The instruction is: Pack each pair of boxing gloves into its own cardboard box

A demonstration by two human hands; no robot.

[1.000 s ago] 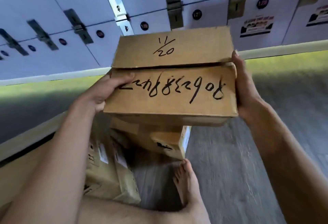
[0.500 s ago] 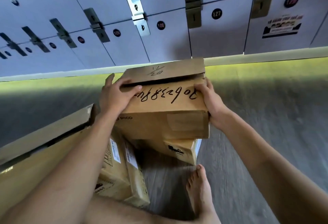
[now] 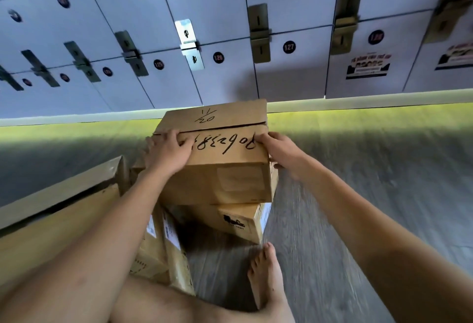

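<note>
A closed brown cardboard box point(image 3: 225, 176) with black handwriting on its top flaps sits on top of a second cardboard box point(image 3: 243, 220) on the floor. My left hand point(image 3: 167, 153) grips its upper left corner, thumb on the top flap. At the upper right edge, my right hand point(image 3: 279, 151) holds it with fingers on the top and thumb down the side. No boxing gloves are in view.
More taped boxes point(image 3: 158, 245) stand beside my left leg, and a large flat carton point(image 3: 51, 220) lies at the far left. My bare foot point(image 3: 266, 271) rests on the grey floor point(image 3: 358, 194). A wall of numbered lockers point(image 3: 289, 48) runs behind the boxes.
The box was held up in the air in front of me; both hands have lowered it forward onto the box on the floor, still holding it.
</note>
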